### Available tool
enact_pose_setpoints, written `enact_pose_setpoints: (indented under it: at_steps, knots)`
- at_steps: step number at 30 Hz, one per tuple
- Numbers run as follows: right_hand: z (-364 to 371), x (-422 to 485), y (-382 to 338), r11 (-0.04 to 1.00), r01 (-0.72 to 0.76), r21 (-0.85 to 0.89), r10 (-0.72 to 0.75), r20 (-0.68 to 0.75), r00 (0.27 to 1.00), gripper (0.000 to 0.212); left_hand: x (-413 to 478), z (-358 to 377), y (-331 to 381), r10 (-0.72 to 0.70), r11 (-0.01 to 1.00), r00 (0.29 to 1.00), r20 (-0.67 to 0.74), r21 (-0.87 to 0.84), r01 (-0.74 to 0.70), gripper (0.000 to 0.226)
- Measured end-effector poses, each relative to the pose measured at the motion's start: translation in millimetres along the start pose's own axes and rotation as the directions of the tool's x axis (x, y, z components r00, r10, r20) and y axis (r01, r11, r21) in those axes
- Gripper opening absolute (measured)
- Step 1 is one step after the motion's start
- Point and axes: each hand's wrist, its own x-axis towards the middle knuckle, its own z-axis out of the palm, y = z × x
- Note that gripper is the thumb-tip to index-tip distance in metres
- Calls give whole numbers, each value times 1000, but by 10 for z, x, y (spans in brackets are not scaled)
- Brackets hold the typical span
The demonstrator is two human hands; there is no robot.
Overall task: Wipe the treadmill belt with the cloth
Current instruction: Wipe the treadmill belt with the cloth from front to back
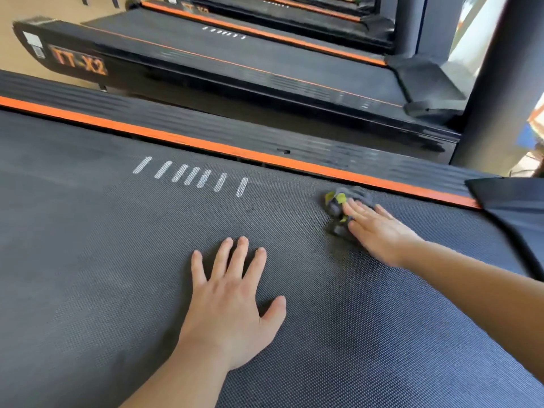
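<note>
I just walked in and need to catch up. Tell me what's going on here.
A person is leaning over a treadmill belt to wipe it. The right hand presses flat on a crumpled grey and yellow-green cloth, close to the orange side strip at the far edge. The left hand rests flat on the belt with its fingers spread and holds nothing. The white dash marks lie left of the cloth. More treadmills stand beyond.

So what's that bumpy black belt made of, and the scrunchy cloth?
The treadmill belt is probably matte rubber or similar, judging by its fine dotted texture. The cloth looks like soft grey fabric with yellow-green patches; it bunches in folds under the right hand.
</note>
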Motion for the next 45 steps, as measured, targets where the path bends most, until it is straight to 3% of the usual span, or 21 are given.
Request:
enact_pose_setpoints:
  at_steps: [3, 5, 7, 10, 12, 14, 16, 18, 20, 22, 25, 27, 30, 33, 35, 37, 39, 42, 45]
  knots:
    - [43, 304, -82, 938, -347, 22, 347, -78, 935, 57, -7, -14, 5, 2, 1000, 1000, -9, 2, -2, 89]
    - [149, 373, -309, 907, -410, 97, 420, -146, 896, 59, -12, -22, 15, 2, 1000, 1000, -3, 11, -2, 89]
    - [178, 341, -530, 950, -287, 126, 306, -188, 933, 66, -12, -28, 17, 1, 1000, 1000, -2, 19, -1, 89]
    - [130, 197, -845, 990, 56, 130, -38, -133, 990, 63, -6, -28, 8, -7, 1000, 1000, -3, 24, 7, 89]
    - [154, 31, -975, 961, 260, 96, -251, -100, 963, 62, -9, -23, 14, -10, 999, 1000, -4, 32, 10, 89]
    - [122, -48, -937, 936, 346, 56, -344, -44, 938, 59, -8, -18, 16, -13, 1000, 1000, -11, 28, 13, 89]
    - [34, 37, -687, 962, 272, 21, -272, -41, 962, 57, -6, -16, 23, -10, 1000, 1000, -4, 6, 10, 89]
    - [-32, 215, -295, 1000, 12, -29, -14, -63, 998, 65, -1, -16, 16, -7, 1000, 1000, -8, -1, 7, 89]
    - [-38, 333, -25, 969, -230, -87, 224, -73, 972, 77, -1, 0, 8, -1, 1000, 1000, -8, -1, 1, 89]
    - [29, 412, -80, 956, -287, -62, 280, -106, 954, 75, -6, -4, 5, -5, 1000, 1000, -13, -7, 5, 89]
    - [117, 445, -596, 988, -132, 80, 148, -251, 957, 71, -17, -22, 12, -2, 1000, 1000, -12, -2, 2, 89]
    - [105, 361, -917, 978, 18, 210, 32, -231, 973, 71, -12, -33, 12, -4, 1000, 1000, -17, 6, 4, 89]
    - [98, 128, -1064, 909, 107, 402, -49, -152, 987, 50, 2, -26, 7, -8, 1000, 1000, -18, 6, 8, 88]
    - [97, -259, -1041, 844, 217, 490, -157, -162, 974, 53, 8, -13, 5, -16, 1000, 1000, -17, 9, 16, 88]
    - [58, -559, -965, 794, 223, 566, -132, -197, 971, 56, 1, -10, 3, -18, 1000, 1000, -15, 16, 18, 88]
    - [32, -805, -872, 800, 158, 578, 24, -294, 955, 55, -6, -2, -8, -23, 1000, 1000, -9, 16, 23, 89]
    - [70, -908, -741, 859, -19, 511, 234, -361, 903, 55, -2, 3, -10, -23, 999, 1000, -3, 24, 23, 89]
    - [216, -879, -492, 879, -397, 265, 453, -203, 868, 58, -6, 0, 9, -25, 1000, 1000, -4, 16, 25, 89]
    - [347, -836, -356, 819, -509, 265, 554, -135, 822, 60, -14, -16, 25, -34, 999, 999, 3, 10, 34, 90]
